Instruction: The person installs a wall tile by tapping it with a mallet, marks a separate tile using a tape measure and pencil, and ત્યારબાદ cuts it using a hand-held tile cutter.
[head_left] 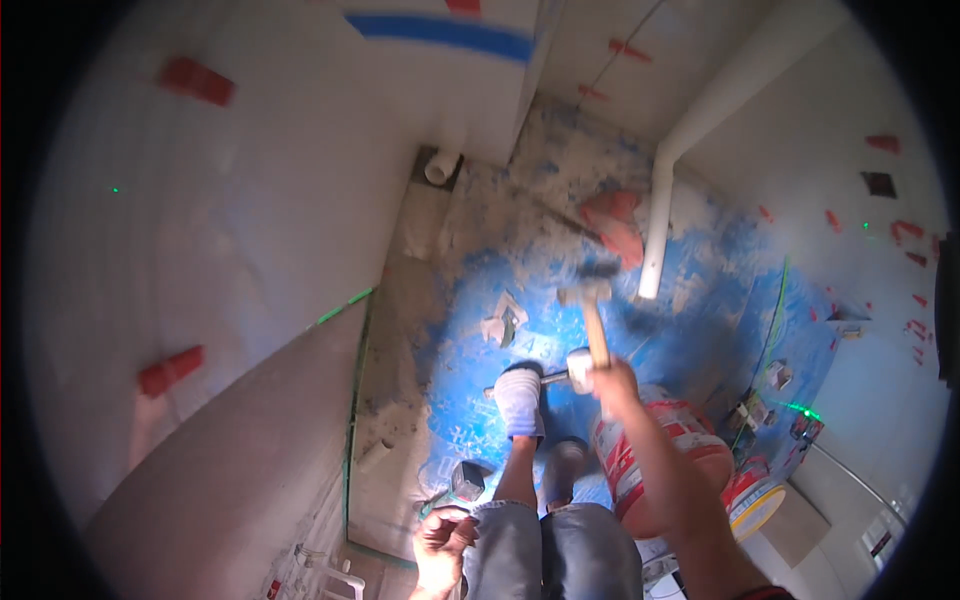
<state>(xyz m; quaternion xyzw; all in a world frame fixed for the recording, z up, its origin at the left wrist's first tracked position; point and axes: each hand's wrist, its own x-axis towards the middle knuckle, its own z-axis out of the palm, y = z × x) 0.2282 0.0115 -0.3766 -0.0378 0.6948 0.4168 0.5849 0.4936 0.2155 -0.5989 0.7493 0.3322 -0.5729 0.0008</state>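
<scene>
Beside right hand (612, 380) gripping hammer (592, 310): red-white bucket (640, 455), contents hidden.

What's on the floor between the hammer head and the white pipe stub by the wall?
In the head view, only bare blue-coated floor smeared with grey mortar lies between the hammer, held in the right hand, and the pipe stub.

- Bare forearms, no sleeves; bare left hand (440, 545) and right hand (613, 380).
- Dark band at the right wrist.
- Blue denim jeans (550, 550), cuffs rolled.
- White sock (520, 400) on one foot.
</scene>
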